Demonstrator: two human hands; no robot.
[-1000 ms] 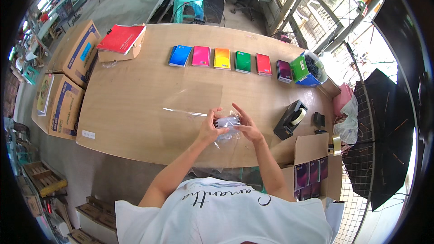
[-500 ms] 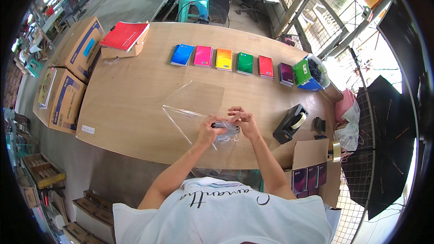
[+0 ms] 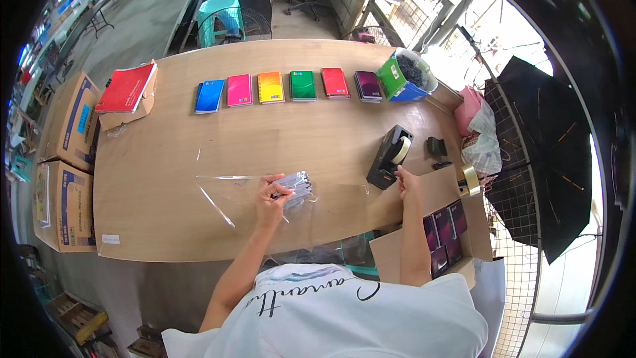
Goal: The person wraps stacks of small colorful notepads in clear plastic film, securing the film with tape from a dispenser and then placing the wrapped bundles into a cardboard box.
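Observation:
My left hand (image 3: 270, 200) is closed around a bundle of small notebooks (image 3: 295, 187), seen edge-on with pale page sides. Clear plastic film (image 3: 228, 189) wraps the bundle and spreads out to its left on the table. Over to the right, my right hand (image 3: 409, 184) is at the near right side of a black tape dispenser (image 3: 382, 167), its fingers drawn together by the roll of tape (image 3: 401, 150). Whatever is between those fingertips is too small to make out.
Along the far side of the table (image 3: 152, 179) runs a row of coloured notebook stacks (image 3: 270, 87), ending at a green and blue box (image 3: 405, 78). An open carton (image 3: 464, 252) of purple notebooks stands at my right. Cardboard boxes (image 3: 71, 205) and a red book (image 3: 126, 87) are leftward.
My right hand has left the bundle and moved right to the tape dispenser. The left hand keeps hold of the wrapped bundle. The whole view has shifted with my head.

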